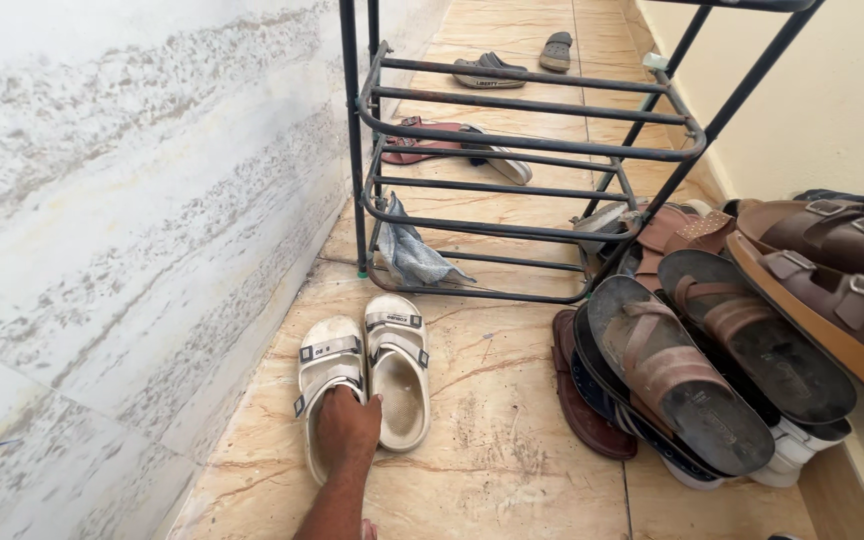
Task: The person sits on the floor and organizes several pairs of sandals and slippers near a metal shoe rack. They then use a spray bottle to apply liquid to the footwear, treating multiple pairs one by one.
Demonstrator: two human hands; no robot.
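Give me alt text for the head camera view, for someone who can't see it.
One hand, which side unclear, rests on a pair of white strapped sandals on a tan tiled floor. Behind stands a dark metal shoe rack with a grey cloth on its lowest bars; brown sandals lean stacked against the right wall.

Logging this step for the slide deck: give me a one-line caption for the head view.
A hand grips the heels of a white sandal pair on tan tiles before a dark metal shoe rack.
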